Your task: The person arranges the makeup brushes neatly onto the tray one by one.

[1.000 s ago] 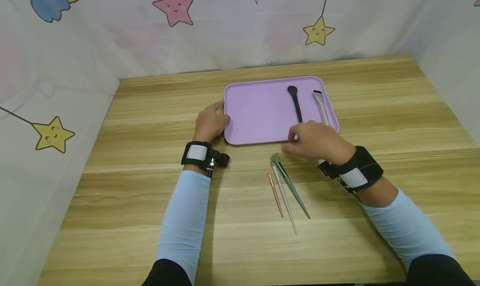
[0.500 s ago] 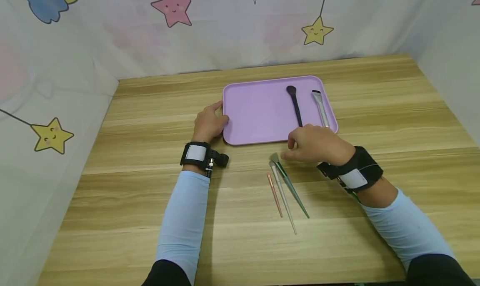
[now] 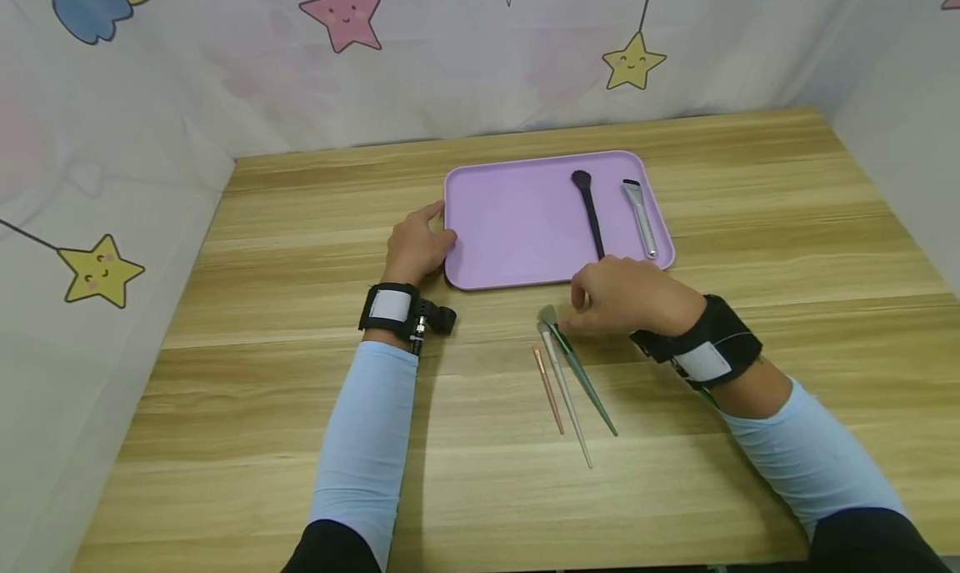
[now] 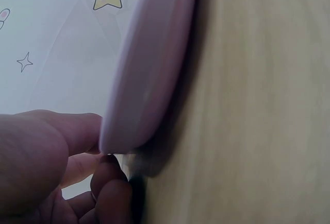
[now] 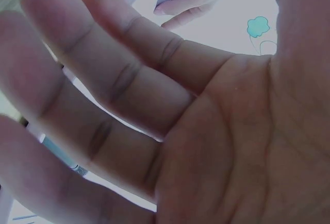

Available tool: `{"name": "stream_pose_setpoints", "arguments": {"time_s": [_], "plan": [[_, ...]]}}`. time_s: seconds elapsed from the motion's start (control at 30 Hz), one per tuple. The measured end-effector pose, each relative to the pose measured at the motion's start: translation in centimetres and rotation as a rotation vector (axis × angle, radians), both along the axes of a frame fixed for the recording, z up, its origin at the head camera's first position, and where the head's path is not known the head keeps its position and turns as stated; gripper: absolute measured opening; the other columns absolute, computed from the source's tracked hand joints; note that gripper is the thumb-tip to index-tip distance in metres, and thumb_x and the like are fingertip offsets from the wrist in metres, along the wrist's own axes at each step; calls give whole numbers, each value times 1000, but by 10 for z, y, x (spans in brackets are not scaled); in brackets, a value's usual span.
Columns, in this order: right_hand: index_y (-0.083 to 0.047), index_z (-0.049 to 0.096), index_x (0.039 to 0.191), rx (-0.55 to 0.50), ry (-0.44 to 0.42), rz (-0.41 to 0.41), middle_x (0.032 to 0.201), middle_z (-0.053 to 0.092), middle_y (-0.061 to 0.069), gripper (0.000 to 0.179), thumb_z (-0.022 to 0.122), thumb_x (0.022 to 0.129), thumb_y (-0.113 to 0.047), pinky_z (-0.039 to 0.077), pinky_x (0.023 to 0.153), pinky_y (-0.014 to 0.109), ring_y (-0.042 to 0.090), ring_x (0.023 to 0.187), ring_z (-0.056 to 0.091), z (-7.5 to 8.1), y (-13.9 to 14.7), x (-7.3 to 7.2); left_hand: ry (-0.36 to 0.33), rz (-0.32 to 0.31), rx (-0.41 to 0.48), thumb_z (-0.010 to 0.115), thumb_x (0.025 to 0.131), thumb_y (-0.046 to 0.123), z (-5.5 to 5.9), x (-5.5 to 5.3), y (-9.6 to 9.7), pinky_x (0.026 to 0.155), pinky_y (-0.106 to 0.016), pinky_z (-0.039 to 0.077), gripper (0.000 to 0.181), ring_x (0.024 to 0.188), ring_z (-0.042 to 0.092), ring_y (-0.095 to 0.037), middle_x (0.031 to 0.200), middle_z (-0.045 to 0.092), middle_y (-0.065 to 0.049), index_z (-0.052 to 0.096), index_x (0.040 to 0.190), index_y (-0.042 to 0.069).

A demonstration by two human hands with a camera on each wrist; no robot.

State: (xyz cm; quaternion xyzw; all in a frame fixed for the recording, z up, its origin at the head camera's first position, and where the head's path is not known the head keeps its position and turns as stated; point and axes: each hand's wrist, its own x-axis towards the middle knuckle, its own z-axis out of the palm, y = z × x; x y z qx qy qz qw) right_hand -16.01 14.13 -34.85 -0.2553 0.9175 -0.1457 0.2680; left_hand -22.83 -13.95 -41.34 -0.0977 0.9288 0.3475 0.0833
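At the left edge of a purple tray [image 3: 510,227], my left hand [image 3: 417,243] pinches the rim; the left wrist view shows thumb and fingers meeting on the tray's edge [image 4: 147,74]. On the tray's right side lie a black makeup brush [image 3: 591,210] and a flat-headed silver makeup brush [image 3: 641,223]. My right hand [image 3: 636,296] hovers by the tray's front edge, hiding the black brush's lower end. Its fingertips are close to the head of a green makeup brush [image 3: 579,369]. Loosely bent fingers [image 5: 129,80] hold nothing in the right wrist view.
Left of the green brush, a thin silver-white makeup brush [image 3: 567,398] and a short pink one [image 3: 548,389] lie on the wooden table [image 3: 300,223]. A white curtain [image 3: 450,72] with printed stars stands behind and beside the table.
My right hand has drawn slightly back from the tray toward the green brush's head, uncovering the silver brush's handle end. The left hand keeps its place on the rim.
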Motion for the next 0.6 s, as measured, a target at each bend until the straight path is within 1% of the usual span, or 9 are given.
{"name": "stream_pose_setpoints", "arguments": {"time_s": [0.1, 0.27, 0.33, 0.6], "plan": [[-10, 71, 92, 15, 1, 3, 80, 64, 1, 31, 75, 85, -40, 48, 56, 34, 20, 70, 60, 0, -1, 1, 1, -3, 1, 59, 92, 25, 0, 0, 0, 67, -34, 45, 62, 105, 59, -32, 146, 51, -15, 47, 153, 20], [-11, 72, 89, 30, 4, 23, 81, 64, 1, 31, 77, 84, -41, 49, 56, 35, 20, 71, 60, -2, -3, 2, 4, -8, 1, 58, 92, 25, -1, -1, -1, 66, -33, 46, 62, 96, 61, -30, 144, 53, -16, 47, 153, 20], [-11, 71, 88, 25, 0, 31, 80, 64, 1, 31, 78, 84, -41, 49, 56, 34, 19, 70, 60, -3, -4, 2, 3, -4, 1, 58, 92, 25, -1, -1, -2, 65, -34, 47, 62, 94, 62, -30, 144, 53, -16, 47, 153, 20], [-15, 69, 74, 40, -11, 56, 72, 63, -3, 33, 82, 80, -45, 48, 53, 32, 16, 63, 58, -4, -6, 5, 0, -2, 8, 58, 92, 25, -2, -2, -2, 66, -34, 46, 62, 94, 62, -31, 143, 54, -16, 47, 153, 21]]}}
